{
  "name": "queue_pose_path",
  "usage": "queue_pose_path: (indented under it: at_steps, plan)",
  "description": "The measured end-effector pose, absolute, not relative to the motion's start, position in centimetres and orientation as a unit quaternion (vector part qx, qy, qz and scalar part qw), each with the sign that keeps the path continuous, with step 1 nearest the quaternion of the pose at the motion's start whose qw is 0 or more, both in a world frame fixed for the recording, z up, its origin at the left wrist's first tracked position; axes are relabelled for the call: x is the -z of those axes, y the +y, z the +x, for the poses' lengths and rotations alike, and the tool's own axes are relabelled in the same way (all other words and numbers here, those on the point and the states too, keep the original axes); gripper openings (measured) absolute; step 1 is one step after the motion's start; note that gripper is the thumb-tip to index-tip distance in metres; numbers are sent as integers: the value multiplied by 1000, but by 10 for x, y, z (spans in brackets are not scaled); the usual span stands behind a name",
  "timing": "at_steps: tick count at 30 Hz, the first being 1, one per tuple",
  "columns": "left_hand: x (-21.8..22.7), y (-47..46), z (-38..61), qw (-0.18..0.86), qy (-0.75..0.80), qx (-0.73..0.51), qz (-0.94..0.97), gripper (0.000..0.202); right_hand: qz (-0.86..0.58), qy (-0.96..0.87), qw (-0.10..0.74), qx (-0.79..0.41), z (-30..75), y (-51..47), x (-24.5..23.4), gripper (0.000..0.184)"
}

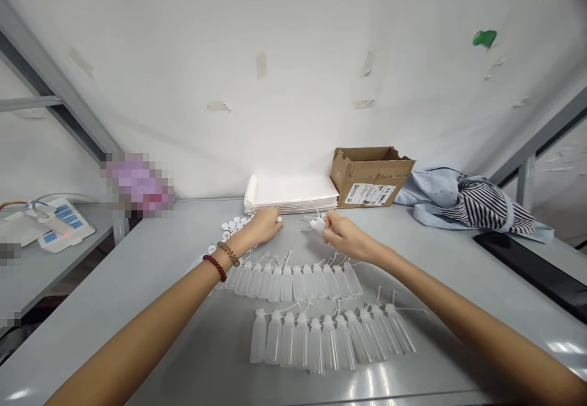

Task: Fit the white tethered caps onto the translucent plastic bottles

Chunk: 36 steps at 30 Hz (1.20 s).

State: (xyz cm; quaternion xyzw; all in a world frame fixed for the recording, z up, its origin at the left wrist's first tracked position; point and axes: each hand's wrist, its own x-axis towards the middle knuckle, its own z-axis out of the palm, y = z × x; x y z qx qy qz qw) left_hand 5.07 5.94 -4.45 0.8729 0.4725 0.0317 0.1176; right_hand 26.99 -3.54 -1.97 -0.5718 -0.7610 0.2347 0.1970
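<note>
Two rows of small translucent plastic bottles lie side by side on the grey table (pixel 137 284), a far row (pixel 293 280) and a near row (pixel 328 339). My left hand (pixel 263 225), with two bead bracelets on its wrist, is closed in a pinch on a small white cap (pixel 278 218) near the stack of white sheets. My right hand (pixel 342 232) is closed on a small white bottle piece with thin strings (pixel 316 222). A heap of small white caps (pixel 232 227) lies just left of my left hand.
A stack of white sheets (pixel 291 195) and an open cardboard box (pixel 369 177) stand at the back against the wall. Striped and blue cloth (pixel 472 204) lies at the right. A black tray edge (pixel 536 271) is at far right. A white device (pixel 59 225) sits on the left table.
</note>
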Motion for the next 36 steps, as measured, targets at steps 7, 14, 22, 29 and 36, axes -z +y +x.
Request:
queue_pose_path:
  at_steps: [7,14,22,29,36]
  plan:
    - [41,51,51,115,456,-84,879,30,-576,-795,50,-183,245,-10,20,21]
    - [23,17,57,121,418,-235,869,15,-587,-799,-31,-122,237,-7,18,33]
    - [11,-47,58,166,427,-383,802,17,-581,-808,-10,-93,254,-31,-5,24]
    - [8,-56,50,355,467,-423,690,19,-541,-814,82,-197,310,-94,-3,15]
    - [11,-51,47,461,465,-443,613,15,-468,-813,135,-319,325,-100,4,43]
